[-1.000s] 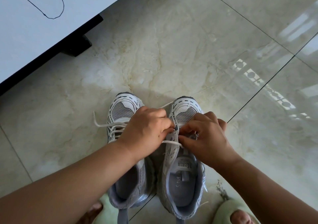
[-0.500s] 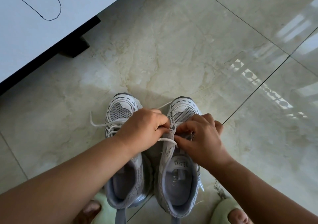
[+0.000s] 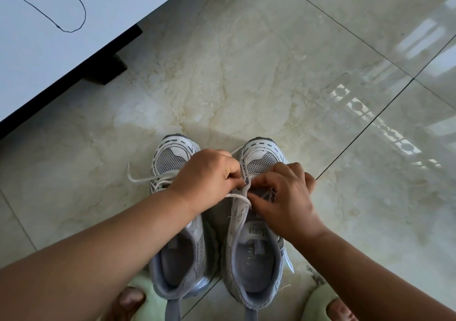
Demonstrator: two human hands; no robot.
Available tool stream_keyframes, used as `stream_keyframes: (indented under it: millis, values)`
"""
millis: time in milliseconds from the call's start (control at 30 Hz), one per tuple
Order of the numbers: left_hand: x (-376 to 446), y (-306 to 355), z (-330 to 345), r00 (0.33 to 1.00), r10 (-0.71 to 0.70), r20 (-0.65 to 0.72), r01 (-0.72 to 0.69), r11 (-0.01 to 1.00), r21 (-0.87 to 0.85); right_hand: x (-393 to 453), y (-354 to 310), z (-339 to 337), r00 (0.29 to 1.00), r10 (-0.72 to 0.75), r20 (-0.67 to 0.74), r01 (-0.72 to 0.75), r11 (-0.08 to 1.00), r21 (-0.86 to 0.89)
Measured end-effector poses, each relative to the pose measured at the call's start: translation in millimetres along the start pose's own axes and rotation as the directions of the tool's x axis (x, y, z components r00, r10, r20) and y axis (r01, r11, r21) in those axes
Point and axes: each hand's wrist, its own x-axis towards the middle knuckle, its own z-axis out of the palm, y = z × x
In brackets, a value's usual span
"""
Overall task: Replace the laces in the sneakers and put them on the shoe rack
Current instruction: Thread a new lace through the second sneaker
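Two grey-and-white sneakers stand side by side on the tiled floor, toes pointing away from the person. The left hand (image 3: pixel 207 177) pinches the white lace (image 3: pixel 238 196) at the eyelets of the right sneaker (image 3: pixel 256 222), its grip clenched on it. The right hand (image 3: pixel 283 197) pinches the same lace over the tongue. The left sneaker (image 3: pixel 176 212) has loose lace ends trailing left on the floor (image 3: pixel 246 74).
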Motion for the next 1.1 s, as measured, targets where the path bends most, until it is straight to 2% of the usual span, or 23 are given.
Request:
stream_keyframes:
  millis: [100, 233, 333, 467, 667, 733, 800, 867, 967, 1033, 1100]
  values:
    - [6, -2, -1, 0.997, 0.002, 0.073, -0.002, 1.000, -0.011, 0, 2, 4, 1.000, 0.028, 0.014, -0.028, 0.999, 0.026]
    - [7, -4, -3, 0.989, -0.001, 0.150, 0.017, 0.995, -0.102, -2, -1, 14, 0.991, 0.104, -0.084, -0.099, 0.993, 0.064]
    - [-1, -1, -6, 0.979, -0.014, 0.201, 0.026, 0.998, -0.058, -2, -1, 16, 0.988, 0.113, -0.109, -0.104, 0.990, 0.091]
    - [-16, 23, -8, 0.975, -0.130, 0.178, 0.106, 0.985, 0.140, 1, 0, 8, 0.995, 0.063, -0.080, -0.047, 0.981, 0.186]
    - [-17, 37, 4, 0.957, -0.289, 0.007, 0.284, 0.947, 0.146, 0, 8, -11, 0.999, -0.046, -0.004, 0.047, 0.983, 0.176]
    - [-19, 37, 9, 0.939, -0.344, -0.013, 0.344, 0.935, 0.084, -2, 10, -18, 0.999, -0.052, 0.002, 0.051, 0.988, 0.149]
    - [-20, 34, 14, 0.926, -0.378, 0.003, 0.378, 0.925, 0.035, -3, 11, -21, 1.000, -0.029, 0.007, 0.027, 0.980, 0.197]
    - [-16, 32, 9, 0.884, -0.457, 0.102, 0.459, 0.888, 0.001, -3, 12, -20, 1.000, -0.004, -0.002, 0.004, 0.961, 0.277]
    - [2, 28, 3, 0.792, -0.554, 0.257, 0.598, 0.789, -0.142, -3, 10, -16, 1.000, -0.005, 0.000, 0.005, 0.959, 0.282]
    - [14, 19, 8, 0.767, -0.594, 0.243, 0.642, 0.713, -0.284, -4, 6, -14, 0.999, -0.032, 0.000, 0.031, 0.958, 0.284]
    - [22, 10, 14, 0.765, -0.624, 0.161, 0.633, 0.680, -0.370, -5, 4, -12, 0.998, -0.057, -0.006, 0.056, 0.954, 0.294]
